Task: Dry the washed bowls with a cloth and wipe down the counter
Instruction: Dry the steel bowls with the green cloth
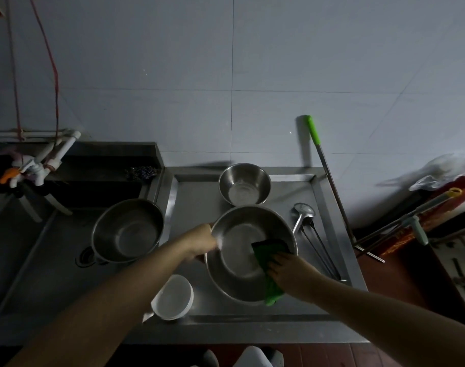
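1. While the large steel bowl [248, 254] sits on the drainboard counter [196, 205] right of the sink [35, 250], the person works inside it with a green cloth [268, 263], so drying looks to be under way rather than finished.
2. By my judgement, 1 bowl is in hand and at least 3 more vessels wait: a small steel bowl [244, 184] at the far edge, a deep steel bowl [128, 230] in the sink to the left, and a white bowl [173, 296] near the front edge. Whether any of these is already dry cannot be told in this dim light.
3. Wiping the counter seems not yet begun; a ladle [302, 214] and long utensils lie on it to the right.
4. Reaching in from the near left, the left hand [202, 242] curls over the large bowl's left rim and grips it, steadying it.
5. Coming from the near right, the right hand [288, 270] presses the cloth against the bowl's right inner wall, fingers bent around the fabric, which trails over the near rim.
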{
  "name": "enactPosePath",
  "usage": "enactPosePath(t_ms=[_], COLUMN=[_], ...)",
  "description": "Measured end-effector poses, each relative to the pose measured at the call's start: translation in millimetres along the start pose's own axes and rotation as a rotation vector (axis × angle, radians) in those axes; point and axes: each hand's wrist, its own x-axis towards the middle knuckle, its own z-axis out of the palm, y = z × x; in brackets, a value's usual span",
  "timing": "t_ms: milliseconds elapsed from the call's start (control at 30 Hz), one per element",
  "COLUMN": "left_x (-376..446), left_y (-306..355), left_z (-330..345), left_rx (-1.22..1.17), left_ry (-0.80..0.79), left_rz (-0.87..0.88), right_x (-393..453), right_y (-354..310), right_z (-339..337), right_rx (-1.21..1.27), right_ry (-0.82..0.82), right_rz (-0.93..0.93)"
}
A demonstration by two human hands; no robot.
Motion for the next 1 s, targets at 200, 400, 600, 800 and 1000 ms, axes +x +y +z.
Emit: enactPosePath(t_ms=[200, 400, 600, 800, 1000], left_x=[1.6, 1.9, -1.4, 11.8, 15.6], left_y=[-11.9, -30.5, -31.1, -11.6, -34.9], left_z=[29.3, 91.4, 51.2, 12.5, 48.5], left_rx=[-0.412, -0.922, -0.457, -0.124, 0.830], left_ry=[0.163, 0.278, 0.178, 0.113, 0.581], left_rz=[-0.091, -0.306, -0.204, -0.161, 0.668], right_x=[6.9, 23.9, 8.6, 7.5, 9.1], right_y=[-13.8, -31.9, -17.6, -6.4, 5.0], right_z=[-9.4, -36.7, -4.2, -1.6, -8.0], right_rx=[0.026, 0.146, 0.190, 0.039, 0.077], right_ry=[-0.099, -0.062, 0.054, 0.006, -0.011], right_rz=[0.116, 0.220, 0.022, -0.016, 0.078])
